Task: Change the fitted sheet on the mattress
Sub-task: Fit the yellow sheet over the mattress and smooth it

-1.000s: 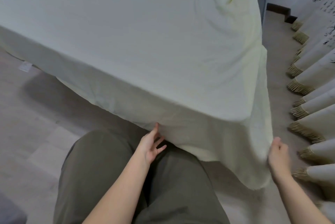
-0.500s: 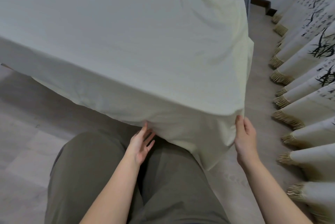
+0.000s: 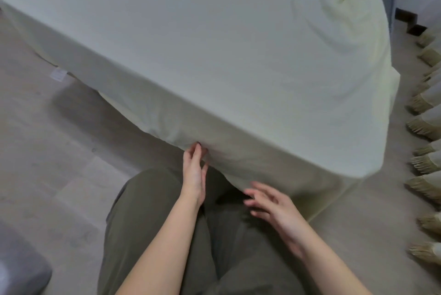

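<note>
**Fitted sheet draped over mattress; near corner hangs untucked**

Item under inspection: pale yellow-green sheet [image 3: 214, 56], spread over the whole top of the mattress (the mattress itself is fully covered, so only its outline can be read). At the mattress's near corner the sheet hangs slack toward the floor [image 3: 59, 151], and creases gather toward the far end.

Left hand [image 3: 193, 173]: at the mattress's near side. Its fingers [image 3: 196, 154] are almost straight, with the tips against the sheet's lower hem. No fold is visibly pinched.

Right hand [image 3: 274, 204]: just below the hanging hem near the same corner, motion-blurred. Its fingers [image 3: 259, 189] are spread and hold nothing.

Handling assessment: the cloth looks light, soft and limp. It will fold and slide rather than hold a shape, and it is not fragile. The hem probably resists stretching, though no elastic is discernible.

Recommended hold: the hem itself, both hands close to the mattress's near corner, with a fold bunched firmly in each. Pull it down and under the corner. A grip higher up the panel would likely only drag the top surface askew.
</note>
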A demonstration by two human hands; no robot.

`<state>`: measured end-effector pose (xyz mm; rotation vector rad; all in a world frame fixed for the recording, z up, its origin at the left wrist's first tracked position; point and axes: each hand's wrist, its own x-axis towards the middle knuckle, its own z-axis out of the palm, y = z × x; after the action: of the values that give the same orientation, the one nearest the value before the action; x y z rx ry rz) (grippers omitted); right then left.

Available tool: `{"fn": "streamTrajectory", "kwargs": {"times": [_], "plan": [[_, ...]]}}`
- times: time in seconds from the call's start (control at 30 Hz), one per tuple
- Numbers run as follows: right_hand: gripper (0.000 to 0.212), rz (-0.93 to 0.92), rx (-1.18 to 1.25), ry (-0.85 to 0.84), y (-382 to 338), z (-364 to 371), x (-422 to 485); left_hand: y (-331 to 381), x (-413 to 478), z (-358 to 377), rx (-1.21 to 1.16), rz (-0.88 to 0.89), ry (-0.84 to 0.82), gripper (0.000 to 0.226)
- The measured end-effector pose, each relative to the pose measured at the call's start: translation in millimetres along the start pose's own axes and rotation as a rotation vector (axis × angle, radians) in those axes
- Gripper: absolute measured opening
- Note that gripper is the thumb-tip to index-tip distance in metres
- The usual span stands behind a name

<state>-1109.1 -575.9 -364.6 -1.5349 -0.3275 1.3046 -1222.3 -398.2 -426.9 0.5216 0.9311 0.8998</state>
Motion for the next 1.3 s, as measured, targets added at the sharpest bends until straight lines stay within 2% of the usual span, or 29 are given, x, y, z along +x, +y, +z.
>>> {"fn": "streamTrajectory", "kwargs": {"times": [0.13, 0.2, 0.27, 0.37, 0.5, 0.63, 0.7, 0.8, 0.9, 1.0, 1.1, 1.23, 1.3], "plan": [[0.02, 0.18, 0.855, 0.131, -15, 36, 41, 2, 8, -6, -0.126, -0.104, -0.005, 0.042], [0.03, 0.235, 1.066, 0.236, -18, 40, 54, 2, 11, -6, -0.164, -0.13, 0.019, 0.042], [0.043, 0.259, 1.172, 0.315, -16, 40, 60, 3, 12, -6, -0.206, -0.142, 0.052, 0.04], [0.047, 0.261, 1.211, 0.348, -15, 41, 61, 3, 11, -9, -0.248, -0.146, 0.057, 0.037], [0.066, 0.312, 1.233, 0.374, -24, 43, 65, 6, 11, -9, -0.297, -0.173, 0.04, 0.035], [0.057, 0.343, 1.276, 0.413, -25, 50, 74, 7, 15, -9, -0.355, -0.218, 0.024, 0.037], [0.062, 0.332, 1.267, 0.417, -21, 54, 75, 6, 15, -8, -0.364, -0.216, 0.013, 0.039], [0.08, 0.3, 1.273, 0.352, -15, 52, 78, 6, 17, -7, -0.366, -0.209, 0.004, 0.047], [0.09, 0.293, 1.409, 0.298, -24, 49, 83, 7, 21, 0, -0.371, -0.209, 0.016, 0.061], [0.08, 0.343, 1.463, 0.356, -34, 49, 88, 8, 25, 4, -0.41, -0.224, 0.014, 0.069], [0.073, 0.391, 1.453, 0.361, -40, 46, 89, 10, 28, 12, -0.466, -0.272, -0.019, 0.065], [0.073, 0.488, 1.418, 0.379, -47, 40, 92, 3, 25, 31, -0.239, -0.49, -0.123, 0.075], [0.073, 0.514, 1.388, 0.405, -47, 39, 95, 0, 23, 35, -0.175, -0.586, -0.124, 0.076]]}}
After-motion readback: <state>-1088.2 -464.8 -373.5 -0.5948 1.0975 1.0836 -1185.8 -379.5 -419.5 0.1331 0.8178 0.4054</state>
